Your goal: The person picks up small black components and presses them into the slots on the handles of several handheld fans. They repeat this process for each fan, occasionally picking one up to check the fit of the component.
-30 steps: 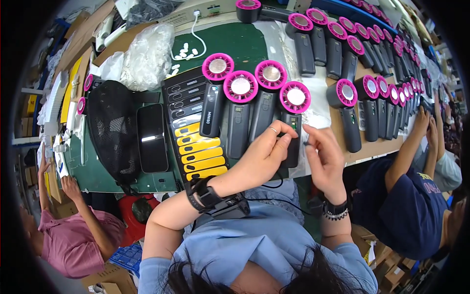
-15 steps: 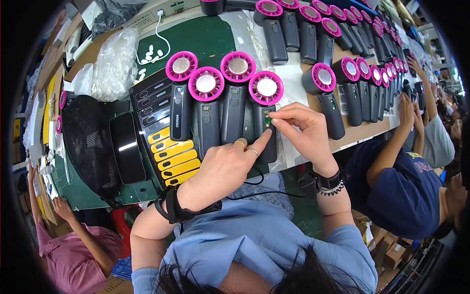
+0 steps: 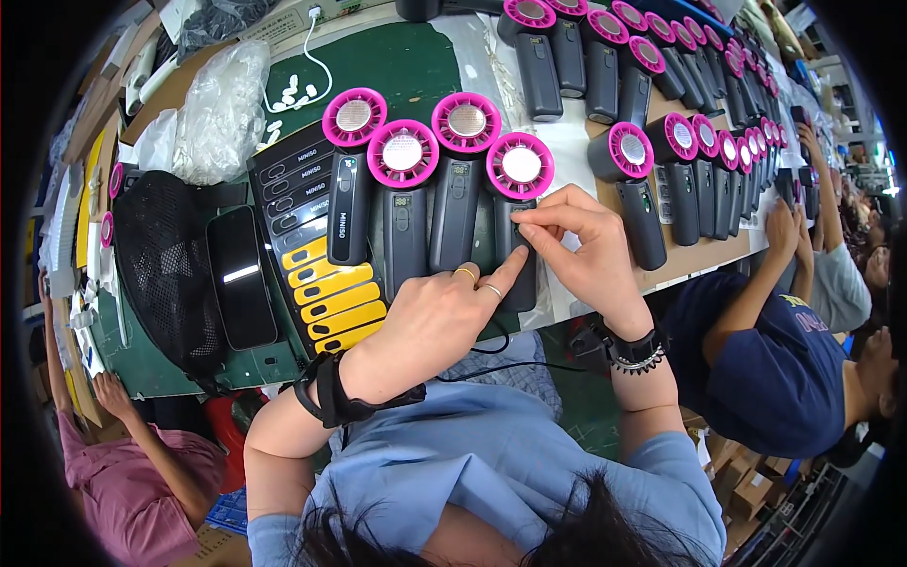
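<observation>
A handheld fan (image 3: 515,222) with a dark grey handle and a pink ring head lies before me, the rightmost of a small group. My left hand (image 3: 439,317) is above its lower handle, index finger stretched out and its tip on the handle; the other fingers are bent and partly hidden. Thumb and index finger of my right hand (image 3: 586,248) are pinched together at the handle's right edge, below the head; what they hold is too small to make out. Left of it lie three similar fans, one with a glossy black front panel (image 3: 348,208).
Black strips (image 3: 300,178) and yellow strips (image 3: 335,300) with oval slots lie left of the fans. Beyond are a phone (image 3: 244,279), a black mesh bag (image 3: 165,274) and a clear plastic bag (image 3: 222,113). Rows of fans (image 3: 642,222) stand right. Co-workers sit on both sides.
The green circuit board that showed in the fan's handle is now out of sight. My right fingers have shifted slightly along the handle; my left index finger stays on it. The view has tilted slightly.
</observation>
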The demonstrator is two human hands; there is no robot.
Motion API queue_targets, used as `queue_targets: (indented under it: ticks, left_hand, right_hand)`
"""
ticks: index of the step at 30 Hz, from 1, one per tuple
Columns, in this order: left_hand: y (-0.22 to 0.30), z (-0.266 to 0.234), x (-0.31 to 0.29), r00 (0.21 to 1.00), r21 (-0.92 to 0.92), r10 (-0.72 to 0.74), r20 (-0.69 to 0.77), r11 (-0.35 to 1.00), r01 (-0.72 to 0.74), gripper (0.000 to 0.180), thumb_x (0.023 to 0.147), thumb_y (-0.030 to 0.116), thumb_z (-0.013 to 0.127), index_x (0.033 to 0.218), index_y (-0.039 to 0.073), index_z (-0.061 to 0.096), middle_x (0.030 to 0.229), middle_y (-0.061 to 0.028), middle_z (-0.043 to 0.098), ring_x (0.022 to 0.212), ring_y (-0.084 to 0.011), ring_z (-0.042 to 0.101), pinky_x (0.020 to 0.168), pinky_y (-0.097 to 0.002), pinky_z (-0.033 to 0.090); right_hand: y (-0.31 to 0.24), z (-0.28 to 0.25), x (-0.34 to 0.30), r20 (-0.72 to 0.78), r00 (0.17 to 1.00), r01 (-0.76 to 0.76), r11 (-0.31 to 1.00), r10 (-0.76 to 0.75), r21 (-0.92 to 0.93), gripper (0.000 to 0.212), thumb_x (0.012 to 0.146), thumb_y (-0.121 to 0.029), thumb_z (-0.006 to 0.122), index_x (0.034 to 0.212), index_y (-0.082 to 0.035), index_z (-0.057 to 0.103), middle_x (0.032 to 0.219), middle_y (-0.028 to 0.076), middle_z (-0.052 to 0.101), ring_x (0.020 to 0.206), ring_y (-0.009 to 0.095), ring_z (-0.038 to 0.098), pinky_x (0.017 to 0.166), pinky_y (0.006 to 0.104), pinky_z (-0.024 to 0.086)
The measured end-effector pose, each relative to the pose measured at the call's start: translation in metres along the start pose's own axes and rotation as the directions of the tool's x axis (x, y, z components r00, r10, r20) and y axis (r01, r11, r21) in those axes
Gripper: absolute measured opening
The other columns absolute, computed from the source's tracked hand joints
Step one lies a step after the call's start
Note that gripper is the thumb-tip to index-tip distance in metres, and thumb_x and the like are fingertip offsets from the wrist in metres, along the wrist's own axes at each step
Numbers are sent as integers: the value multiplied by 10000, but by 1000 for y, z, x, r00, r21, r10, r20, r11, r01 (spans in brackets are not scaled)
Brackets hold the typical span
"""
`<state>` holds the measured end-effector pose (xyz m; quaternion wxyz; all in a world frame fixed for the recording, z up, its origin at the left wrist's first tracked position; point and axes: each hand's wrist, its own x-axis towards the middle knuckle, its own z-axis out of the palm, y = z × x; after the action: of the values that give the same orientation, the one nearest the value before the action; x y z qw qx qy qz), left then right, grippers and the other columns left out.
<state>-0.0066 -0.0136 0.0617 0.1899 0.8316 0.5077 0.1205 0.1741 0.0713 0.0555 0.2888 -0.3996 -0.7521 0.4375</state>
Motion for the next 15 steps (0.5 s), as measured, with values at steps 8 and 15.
queue_targets:
  ticks: [8,15]
  left_hand:
    - [-2,0,-2,999,3,0,-32,1000,0,628,735,17,525,1352,24,407,744,-110,569,632,-238,633,522,-346,506]
    - [-7,-3,0,997,67,-8,-71,998,13,635,727,16,535,1349,6,405,735,-106,565,609,-233,630,501,-341,500]
  right_hand:
    - [6,9,-9,-107,979,153,974,-172,-167,259,777,63,647,1013,-31,694,805,56,569,705,109,549,597,228,456]
    - [10,9,-11,-87,969,204,946,-232,-252,297,758,73,655,1031,-38,689,804,64,560,701,140,559,588,241,457]
